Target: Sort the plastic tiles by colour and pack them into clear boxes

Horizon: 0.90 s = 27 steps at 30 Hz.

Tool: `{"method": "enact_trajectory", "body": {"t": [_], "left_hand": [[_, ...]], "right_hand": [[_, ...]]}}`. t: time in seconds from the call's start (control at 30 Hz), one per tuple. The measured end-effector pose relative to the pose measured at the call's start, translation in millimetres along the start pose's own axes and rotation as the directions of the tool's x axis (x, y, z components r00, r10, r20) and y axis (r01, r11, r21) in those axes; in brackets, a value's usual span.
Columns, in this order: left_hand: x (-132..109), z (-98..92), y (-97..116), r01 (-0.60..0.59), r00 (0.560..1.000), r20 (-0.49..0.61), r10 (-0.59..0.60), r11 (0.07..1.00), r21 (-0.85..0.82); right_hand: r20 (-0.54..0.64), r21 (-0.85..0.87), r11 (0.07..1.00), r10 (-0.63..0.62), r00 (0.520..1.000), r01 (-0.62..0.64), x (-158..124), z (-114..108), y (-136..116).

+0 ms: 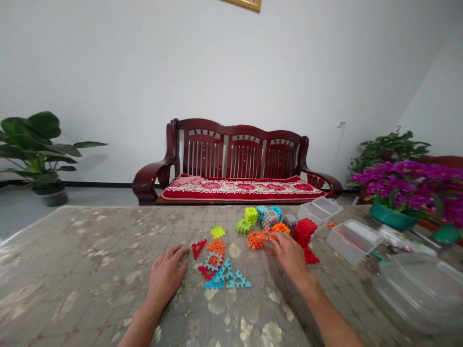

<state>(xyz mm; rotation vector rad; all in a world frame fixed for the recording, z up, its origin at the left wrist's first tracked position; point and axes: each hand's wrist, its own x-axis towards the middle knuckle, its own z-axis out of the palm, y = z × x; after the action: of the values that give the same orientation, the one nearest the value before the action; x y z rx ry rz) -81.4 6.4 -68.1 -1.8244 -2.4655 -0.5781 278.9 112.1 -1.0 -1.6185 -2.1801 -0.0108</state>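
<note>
Orange interlocking pieces [267, 234] lie at one o'clock under the right hand [290, 255], its fingers narrowed on them; whether they're gripped, I cannot tell. Spread wide, the left hand [165, 275] rests on the patterned tabletop [90, 270], just beside triangular plastic pieces [223, 272] at twelve o'clock.

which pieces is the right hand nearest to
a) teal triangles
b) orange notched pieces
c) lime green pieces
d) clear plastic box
b, the fingertips of the right hand reach in among the orange notched pieces, closer than any of the other options.
</note>
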Motion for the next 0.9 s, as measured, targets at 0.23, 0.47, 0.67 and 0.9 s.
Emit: {"method": "enact_trajectory", "body": {"t": [0.23,0.47,0.67,0.9], "left_hand": [[0,1.4,-1,0.011,1.000,0.001,-0.011,1.000,-0.004],[0,2.9,-2,0.015,1.000,-0.009,-0.015,0.999,-0.043],[-1,2.1,0,0.022,1.000,-0.013,-0.023,0.998,-0.052],[-2,-1.9,2,0.010,1.000,-0.021,-0.011,0.999,-0.051]], "right_hand": [[0.062,0.074,0.996,0.042,0.997,-0.046,5,23,-15],[0.124,0.602,0.756,0.229,0.965,-0.257,11,46,-14],[0.362,0.728,0.517,0.270,0.892,-0.451,0,53,-21],[0.443,0.634,0.637,0.167,0.881,-0.439,-16,47,-34]]}}
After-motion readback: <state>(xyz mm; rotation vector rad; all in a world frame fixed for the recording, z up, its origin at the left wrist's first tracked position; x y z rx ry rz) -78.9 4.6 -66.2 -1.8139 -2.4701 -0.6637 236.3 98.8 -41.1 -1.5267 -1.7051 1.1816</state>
